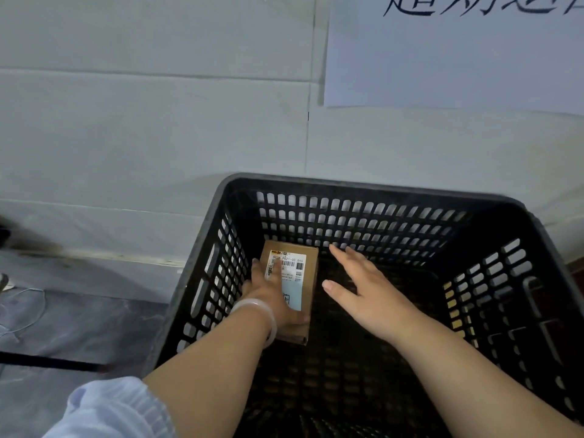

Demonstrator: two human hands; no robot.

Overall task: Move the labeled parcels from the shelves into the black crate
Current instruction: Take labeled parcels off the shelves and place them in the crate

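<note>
One parcel (292, 279) under left fingers (278, 268), right fingers (339, 252) spread

Black perforated plastic crate (373, 188): showing a matt, slightly scuffed rim.
Small brown cardboard parcel (311, 273): looking matt, carrying a smooth white paper label (289, 267).
Pale glossy bangle (264, 314): shining smoothly.
Light blue cloth sleeve (110, 409): looking soft, gathered.
White paper sheet (442, 58): hanging matt.
</note>
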